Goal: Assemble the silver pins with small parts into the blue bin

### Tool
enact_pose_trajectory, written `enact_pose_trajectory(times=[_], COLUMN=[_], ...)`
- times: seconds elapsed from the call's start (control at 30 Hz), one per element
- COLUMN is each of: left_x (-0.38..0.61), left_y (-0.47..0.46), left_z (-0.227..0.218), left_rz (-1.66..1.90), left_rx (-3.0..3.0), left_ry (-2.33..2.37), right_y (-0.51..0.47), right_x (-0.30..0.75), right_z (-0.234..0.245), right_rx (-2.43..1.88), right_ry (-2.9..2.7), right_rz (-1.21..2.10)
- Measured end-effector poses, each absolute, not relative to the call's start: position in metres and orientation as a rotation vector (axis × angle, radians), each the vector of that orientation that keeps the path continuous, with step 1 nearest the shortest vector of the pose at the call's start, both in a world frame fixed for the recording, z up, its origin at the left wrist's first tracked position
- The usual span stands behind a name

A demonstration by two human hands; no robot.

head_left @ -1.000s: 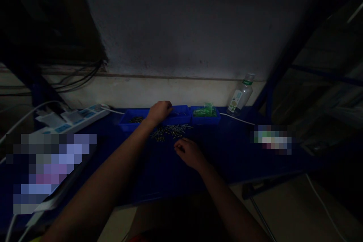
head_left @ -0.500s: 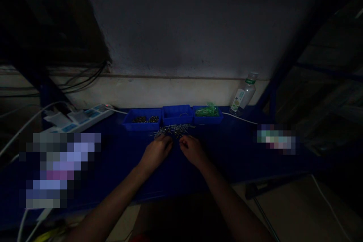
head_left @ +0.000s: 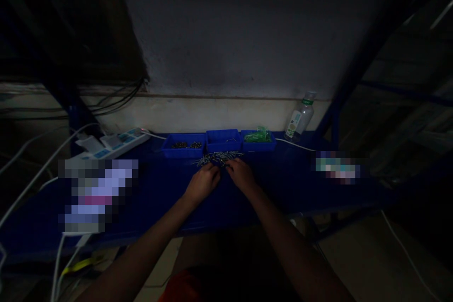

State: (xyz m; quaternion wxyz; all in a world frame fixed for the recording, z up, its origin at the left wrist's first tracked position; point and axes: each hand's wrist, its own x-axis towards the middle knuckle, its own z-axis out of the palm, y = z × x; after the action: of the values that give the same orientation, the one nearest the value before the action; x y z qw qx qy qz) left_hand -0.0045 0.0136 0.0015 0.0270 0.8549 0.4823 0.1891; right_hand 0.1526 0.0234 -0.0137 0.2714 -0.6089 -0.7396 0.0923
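Note:
A loose pile of thin metal pins or screws [head_left: 226,155] lies on the blue table [head_left: 276,188], too small and dark to name surely. My left hand [head_left: 203,181] rests at the pile's near left edge, fingers curled together. At the near right edge, my right hand [head_left: 240,172] has its fingertips bent down at the pieces, the fingers closed. Whatever either hand pinches is hidden. Behind the pile stand three blue bins: the left bin [head_left: 182,152] with small brassy parts, the middle bin [head_left: 222,144] with a few thin pieces, and the right bin [head_left: 256,146] with green plastic wrapping [head_left: 258,137].
A clear bottle [head_left: 300,117] leans by the wall at the back right. On the left lie a white power strip [head_left: 106,148] with plugs and a blurred-out item [head_left: 102,196]. Another blurred item [head_left: 338,168] is at the right, near a white cable [head_left: 295,145].
The camera view has shifted slightly. My right hand has moved closer to the pile, its fingertips now reaching the pieces. My left hand stays at the pile's near edge.

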Motion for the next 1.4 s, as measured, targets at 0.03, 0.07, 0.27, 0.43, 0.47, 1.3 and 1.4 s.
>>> enact_pose_trajectory(times=[0.03,0.07,0.27,0.43,0.47,1.3,1.4], left_x=[-0.005,-0.005,-0.006,-0.004,-0.004,-0.012,-0.012], left_y=[0.014,0.015,0.023,0.024,0.024,0.023,0.020], left_z=[0.001,0.000,-0.004,-0.006,-0.006,0.002,0.004], left_rz=[0.601,0.620,0.719,0.692,0.686,0.882,0.886], left_rx=[2.638,2.630,2.540,2.513,2.508,2.343,2.379], left_ry=[1.470,1.450,1.406,1.486,1.499,1.180,1.155], right_y=[0.023,0.022,0.019,0.018,0.017,0.013,0.014], right_x=[0.152,0.152,0.149,0.150,0.151,0.160,0.159], right_z=[-0.014,-0.015,-0.015,-0.013,-0.012,-0.015,-0.016], right_rx=[-1.637,-1.626,-1.568,-1.548,-1.519,-1.161,-1.178], right_ry=[-1.986,-1.979,-1.985,-1.978,-1.974,-1.836,-1.919], right_rz=[0.247,0.245,0.243,0.313,0.329,0.702,0.613])
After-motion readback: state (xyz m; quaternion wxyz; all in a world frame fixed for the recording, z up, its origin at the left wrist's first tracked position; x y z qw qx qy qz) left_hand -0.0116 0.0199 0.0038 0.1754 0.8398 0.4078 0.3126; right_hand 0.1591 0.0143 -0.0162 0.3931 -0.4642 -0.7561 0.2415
